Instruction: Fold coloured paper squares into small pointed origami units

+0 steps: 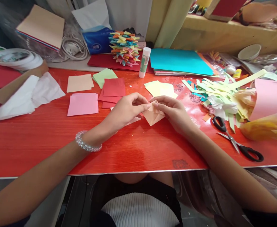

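Note:
Between my two hands is a small folded piece of peach paper (152,117), its lower corner pointing toward me. My left hand (130,108) pinches its upper left edge between thumb and fingers. On the other side, my right hand (173,110) grips the upper right part, thumb on the front face. Under my left hand lies part of a pale pink sheet (134,120), mostly hidden. Just behind it are red paper squares (114,88), and yellow squares (160,89) lie beyond my fingertips.
Pink (83,104), tan (79,83) and green squares (104,77) lie left. A glue stick (144,62) stands near a folded-paper stack (125,47) and turquoise sheets (179,61). Black-handled scissors (237,138) and paper scraps (223,91) are right; white tissue (31,94) lies left.

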`<state>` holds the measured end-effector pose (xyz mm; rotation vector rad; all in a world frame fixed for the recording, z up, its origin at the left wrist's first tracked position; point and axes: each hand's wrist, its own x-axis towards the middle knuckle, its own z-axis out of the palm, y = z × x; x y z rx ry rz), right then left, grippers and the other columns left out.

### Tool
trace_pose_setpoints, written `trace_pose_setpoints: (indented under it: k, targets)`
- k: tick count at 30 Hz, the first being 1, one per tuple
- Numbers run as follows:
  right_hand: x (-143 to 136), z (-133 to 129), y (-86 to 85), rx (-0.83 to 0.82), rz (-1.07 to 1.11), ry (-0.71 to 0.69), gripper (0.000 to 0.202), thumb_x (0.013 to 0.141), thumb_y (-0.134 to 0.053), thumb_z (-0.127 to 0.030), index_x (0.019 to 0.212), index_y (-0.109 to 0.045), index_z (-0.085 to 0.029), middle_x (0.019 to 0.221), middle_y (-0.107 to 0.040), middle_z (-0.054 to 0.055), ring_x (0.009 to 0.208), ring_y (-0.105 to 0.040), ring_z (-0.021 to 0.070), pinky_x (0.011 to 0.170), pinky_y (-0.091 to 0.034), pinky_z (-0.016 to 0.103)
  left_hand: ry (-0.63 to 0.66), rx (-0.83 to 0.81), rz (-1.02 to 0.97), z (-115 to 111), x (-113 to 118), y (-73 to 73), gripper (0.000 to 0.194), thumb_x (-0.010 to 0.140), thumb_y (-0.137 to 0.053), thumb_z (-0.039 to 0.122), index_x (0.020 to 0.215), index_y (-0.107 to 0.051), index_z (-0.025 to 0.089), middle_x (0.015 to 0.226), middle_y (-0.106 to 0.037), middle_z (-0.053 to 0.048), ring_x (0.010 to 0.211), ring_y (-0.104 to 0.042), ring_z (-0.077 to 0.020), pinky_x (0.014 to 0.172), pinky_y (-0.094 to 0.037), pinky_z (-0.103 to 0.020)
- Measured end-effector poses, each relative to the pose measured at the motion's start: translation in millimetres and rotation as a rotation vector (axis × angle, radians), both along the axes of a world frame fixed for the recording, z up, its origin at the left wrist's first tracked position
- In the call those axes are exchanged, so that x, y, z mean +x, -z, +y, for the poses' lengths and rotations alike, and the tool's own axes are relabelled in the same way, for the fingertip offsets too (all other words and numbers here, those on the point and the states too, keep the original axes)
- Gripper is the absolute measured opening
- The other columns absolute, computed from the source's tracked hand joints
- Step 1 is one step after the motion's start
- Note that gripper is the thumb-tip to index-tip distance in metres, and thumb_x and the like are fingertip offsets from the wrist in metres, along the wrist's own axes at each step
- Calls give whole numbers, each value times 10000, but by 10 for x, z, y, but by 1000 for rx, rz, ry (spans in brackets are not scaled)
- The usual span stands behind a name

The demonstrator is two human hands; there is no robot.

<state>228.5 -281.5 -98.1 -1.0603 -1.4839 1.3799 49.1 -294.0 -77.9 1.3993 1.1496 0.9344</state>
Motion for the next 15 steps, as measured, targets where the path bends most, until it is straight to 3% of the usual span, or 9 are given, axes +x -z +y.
trace_pose_setpoints:
  k: [6, 9, 12, 15]
  targets:
    - [-1, 10, -10, -7, -30, 9, 276, 806, -644, -429, 990, -663, -224, 908, -663, 23, 808, -615, 160, 674, -493, 262, 38, -73, 35, 13, -10, 6, 186, 795, -634, 291, 905, -660, 143, 891, -665, -58, 806, -610, -155, 707, -491, -285]
    - [-2, 21, -10, -93, 25, -19, 350, 815, -608, -512, 987, -662, -213, 877, -662, 40, 747, -628, 164, 637, -520, 276, -37, -39, 21, 21, -10, -17, 224, 811, -618, 267, 984, -666, 133, 980, -668, -74, 845, -608, -158, 722, -492, -281]
    - [5, 26, -9, -129, 48, -76, 311, 804, -638, -485, 885, -676, -187, 798, -660, 40, 686, -632, 155, 637, -533, 280, -97, -23, -8, 37, -25, -19, 273, 803, -630, 268, 1036, -656, 129, 1014, -664, -76, 866, -607, -159, 742, -489, -279]
    - [18, 25, -20, -94, 41, -61, 233, 805, -665, -404, 837, -679, -174, 767, -655, 26, 675, -622, 134, 640, -524, 253, 12, -45, -23, 50, -45, -7, 260, 812, -620, 317, 982, -681, 130, 957, -677, -69, 840, -606, -160, 733, -478, -281]
